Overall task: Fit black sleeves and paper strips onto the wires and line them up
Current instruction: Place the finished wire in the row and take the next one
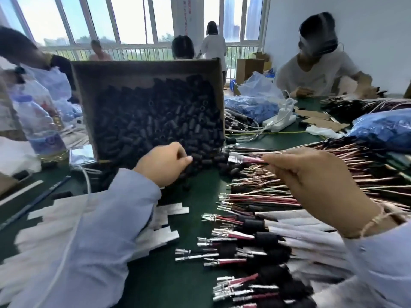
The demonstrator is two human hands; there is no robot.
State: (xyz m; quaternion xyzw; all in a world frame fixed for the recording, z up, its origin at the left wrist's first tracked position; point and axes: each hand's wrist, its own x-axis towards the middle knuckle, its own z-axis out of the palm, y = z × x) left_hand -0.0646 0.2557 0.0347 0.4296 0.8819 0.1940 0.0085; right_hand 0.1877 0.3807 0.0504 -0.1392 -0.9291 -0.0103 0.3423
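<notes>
Far left edge of green worktop (178, 274): clear bottle (42, 130), upright. Nr front-left: white paper strips (171, 233), loose & overlapping, partly hidden under the left arm. Centre, twd back: cardboard box (146, 70) tipped twd the camera, heaped w/ black sleeves (155, 116), some spilled onto the worktop at its open front. Left hand (164, 163) at that spill, fingers curled in, thumb & forefinger tips close together on the sleeves; can't tell if one is pinched. Right of box: blue bag (251, 105), contents blue but too blurred to name. Right hand (311, 174) pinches one wire (251, 160) betw thumb & forefinger, metal tip pointing left twd the spilled sleeves. Under & behind it: loose wires (347, 156) piled out to the right edge. Front-right: finished wires (262, 236) in rows, each w/ black sleeve & paper wrap, terminals pointing left.
</notes>
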